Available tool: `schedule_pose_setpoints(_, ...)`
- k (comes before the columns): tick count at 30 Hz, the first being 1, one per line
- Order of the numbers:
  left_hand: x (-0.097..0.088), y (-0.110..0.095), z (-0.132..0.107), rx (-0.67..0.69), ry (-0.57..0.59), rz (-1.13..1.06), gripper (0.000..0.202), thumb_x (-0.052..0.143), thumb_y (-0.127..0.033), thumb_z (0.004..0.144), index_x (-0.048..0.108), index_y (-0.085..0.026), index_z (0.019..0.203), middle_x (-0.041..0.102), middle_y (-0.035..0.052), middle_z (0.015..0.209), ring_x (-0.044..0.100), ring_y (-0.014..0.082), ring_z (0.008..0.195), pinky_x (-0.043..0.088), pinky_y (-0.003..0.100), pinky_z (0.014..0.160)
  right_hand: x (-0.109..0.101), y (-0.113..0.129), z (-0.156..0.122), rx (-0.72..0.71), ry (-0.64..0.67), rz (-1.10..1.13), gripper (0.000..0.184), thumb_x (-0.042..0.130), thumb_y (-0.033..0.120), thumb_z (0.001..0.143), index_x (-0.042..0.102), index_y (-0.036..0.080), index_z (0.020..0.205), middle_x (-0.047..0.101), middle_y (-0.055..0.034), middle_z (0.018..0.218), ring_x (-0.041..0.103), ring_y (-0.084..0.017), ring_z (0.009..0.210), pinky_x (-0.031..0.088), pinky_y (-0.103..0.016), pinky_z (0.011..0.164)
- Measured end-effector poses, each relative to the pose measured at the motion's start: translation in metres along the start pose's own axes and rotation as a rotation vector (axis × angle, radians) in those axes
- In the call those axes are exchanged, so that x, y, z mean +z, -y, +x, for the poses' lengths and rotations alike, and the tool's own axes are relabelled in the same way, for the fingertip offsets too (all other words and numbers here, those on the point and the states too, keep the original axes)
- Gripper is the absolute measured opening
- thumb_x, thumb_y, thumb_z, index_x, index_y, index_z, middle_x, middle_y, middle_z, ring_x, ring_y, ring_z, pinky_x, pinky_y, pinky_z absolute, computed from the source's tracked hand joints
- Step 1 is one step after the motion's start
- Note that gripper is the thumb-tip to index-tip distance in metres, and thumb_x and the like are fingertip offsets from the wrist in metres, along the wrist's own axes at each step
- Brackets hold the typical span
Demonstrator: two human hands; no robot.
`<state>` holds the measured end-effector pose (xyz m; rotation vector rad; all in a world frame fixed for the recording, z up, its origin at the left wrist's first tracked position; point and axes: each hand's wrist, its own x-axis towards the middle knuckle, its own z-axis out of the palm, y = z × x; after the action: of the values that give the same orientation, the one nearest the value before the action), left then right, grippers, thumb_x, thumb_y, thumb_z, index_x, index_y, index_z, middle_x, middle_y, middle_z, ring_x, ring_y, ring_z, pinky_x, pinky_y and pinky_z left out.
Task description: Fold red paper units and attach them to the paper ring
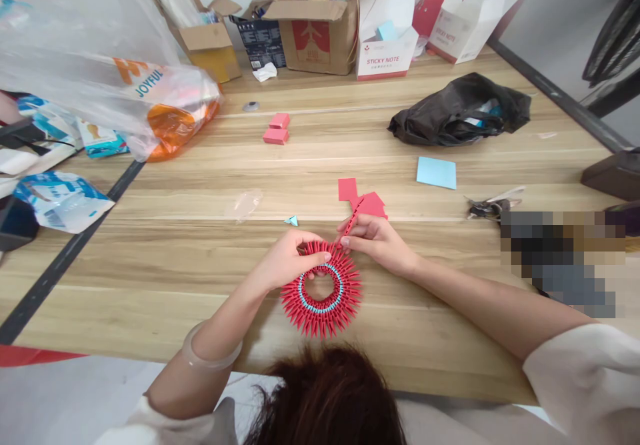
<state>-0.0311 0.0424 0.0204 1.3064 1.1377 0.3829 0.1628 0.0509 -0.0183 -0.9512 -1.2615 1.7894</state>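
Observation:
A round red paper-origami ring (350,305) made of folded pieces, with a light blue band around its open centre, is held just above the table's front part. My left hand (295,258) grips its upper left edge, thumb on top and fingers underneath. Between the thumb and fingers of my right hand (373,239) is a thin strip of stacked red folded paper pieces (353,217), tilted up to the right. Its lower end is at the ring's top edge; whether it touches is hidden by my fingers. Red paper sheets (371,203) lie just beyond my right hand.
A small blue folded piece (292,221), a blue note pad (437,173) and red paper blocks (277,136) lie on the wooden table (200,258). Keys (487,207) and a black plastic bag (463,111) are right. Cardboard boxes (320,38) line the back; a clear bag (165,111) stands left.

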Motion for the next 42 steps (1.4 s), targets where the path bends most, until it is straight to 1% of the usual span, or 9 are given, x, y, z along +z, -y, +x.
schedule_pose_setpoints(5, 0.001, -0.001, -0.001, -0.009, 0.002, 0.01, 0.018, 0.063, -0.028, 0.077, 0.058, -0.011, 0.071, 0.056, -0.0011, 0.06, 0.052, 0.0066, 0.047, 0.043, 0.019, 0.048, 0.001, 0.001, 0.0, -0.004, -0.02, -0.016, 0.021, 0.072, 0.026, 0.071, 0.061, 0.018, 0.087, 0.066, 0.0009, 0.068, 0.061, -0.01, 0.063, 0.049, -0.027, 0.063)
schedule_pose_setpoints(9, 0.001, -0.001, -0.001, 0.002, 0.01, -0.001, 0.019, 0.062, -0.027, 0.077, 0.056, -0.012, 0.067, 0.055, -0.0019, 0.057, 0.052, 0.0068, 0.047, 0.043, 0.019, 0.048, 0.001, 0.001, -0.001, 0.005, -0.012, -0.011, 0.021, 0.071, 0.025, 0.072, 0.061, 0.018, 0.089, 0.066, 0.0007, 0.07, 0.061, -0.01, 0.064, 0.05, -0.027, 0.065)
schedule_pose_setpoints(14, 0.002, 0.0, 0.0, 0.014, -0.01, 0.015, 0.019, 0.062, -0.026, 0.076, 0.056, -0.011, 0.066, 0.055, -0.0017, 0.056, 0.052, 0.0064, 0.047, 0.043, 0.018, 0.048, 0.001, -0.003, -0.002, 0.009, -0.005, -0.046, 0.017, 0.07, 0.025, 0.072, 0.062, 0.017, 0.084, 0.069, -0.0015, 0.075, 0.064, -0.011, 0.067, 0.052, -0.028, 0.068)
schedule_pose_setpoints(20, 0.001, 0.006, 0.001, 0.039, -0.019, -0.002, 0.017, 0.063, -0.026, 0.076, 0.061, -0.009, 0.076, 0.058, -0.0005, 0.06, 0.053, 0.0071, 0.05, 0.045, 0.019, 0.05, 0.002, -0.004, -0.004, 0.034, 0.016, -0.074, 0.02, 0.071, 0.027, 0.072, 0.061, 0.014, 0.084, 0.07, -0.0035, 0.077, 0.066, -0.012, 0.07, 0.054, -0.028, 0.07)
schedule_pose_setpoints(25, 0.004, 0.009, 0.002, 0.035, -0.026, -0.045, 0.018, 0.064, -0.025, 0.075, 0.062, -0.009, 0.082, 0.058, -0.0002, 0.062, 0.054, 0.0072, 0.049, 0.047, 0.02, 0.05, 0.005, -0.006, -0.007, -0.003, 0.025, -0.137, 0.018, 0.067, 0.027, 0.075, 0.062, 0.013, 0.086, 0.07, -0.0063, 0.082, 0.066, -0.014, 0.073, 0.054, -0.029, 0.07)
schedule_pose_setpoints(30, 0.005, 0.009, 0.003, 0.045, -0.049, -0.042, 0.018, 0.064, -0.025, 0.076, 0.061, -0.008, 0.083, 0.058, 0.0003, 0.062, 0.054, 0.0079, 0.05, 0.047, 0.021, 0.051, 0.008, -0.008, -0.008, -0.047, -0.018, -0.138, 0.017, 0.067, 0.025, 0.075, 0.062, 0.014, 0.087, 0.07, -0.0052, 0.083, 0.066, -0.013, 0.074, 0.055, -0.029, 0.072)
schedule_pose_setpoints(33, 0.004, 0.008, 0.003, 0.053, -0.064, -0.014, 0.021, 0.064, -0.023, 0.075, 0.061, -0.009, 0.09, 0.062, 0.0019, 0.068, 0.057, 0.0096, 0.056, 0.048, 0.023, 0.056, 0.008, -0.008, -0.005, -0.068, -0.086, -0.082, 0.019, 0.07, 0.024, 0.071, 0.061, 0.015, 0.086, 0.069, -0.0036, 0.082, 0.066, -0.012, 0.073, 0.056, -0.027, 0.072)
schedule_pose_setpoints(36, 0.004, 0.007, 0.001, 0.041, -0.033, -0.007, 0.031, 0.068, -0.019, 0.071, 0.059, -0.01, 0.099, 0.064, 0.0018, 0.073, 0.058, 0.0097, 0.06, 0.048, 0.024, 0.061, 0.009, -0.008, -0.004, -0.076, -0.15, -0.056, 0.022, 0.074, 0.023, 0.066, 0.06, 0.015, 0.081, 0.067, -0.0018, 0.076, 0.065, -0.011, 0.068, 0.056, -0.025, 0.069)
schedule_pose_setpoints(42, 0.009, 0.008, 0.002, 0.101, -0.106, 0.033, 0.028, 0.067, -0.017, 0.071, 0.061, -0.009, 0.097, 0.065, 0.0043, 0.079, 0.058, 0.0108, 0.064, 0.049, 0.025, 0.063, 0.012, -0.006, -0.008, -0.167, -0.148, -0.105, 0.016, 0.071, 0.022, 0.069, 0.062, 0.016, 0.08, 0.067, -0.003, 0.077, 0.065, -0.011, 0.069, 0.056, -0.026, 0.068)
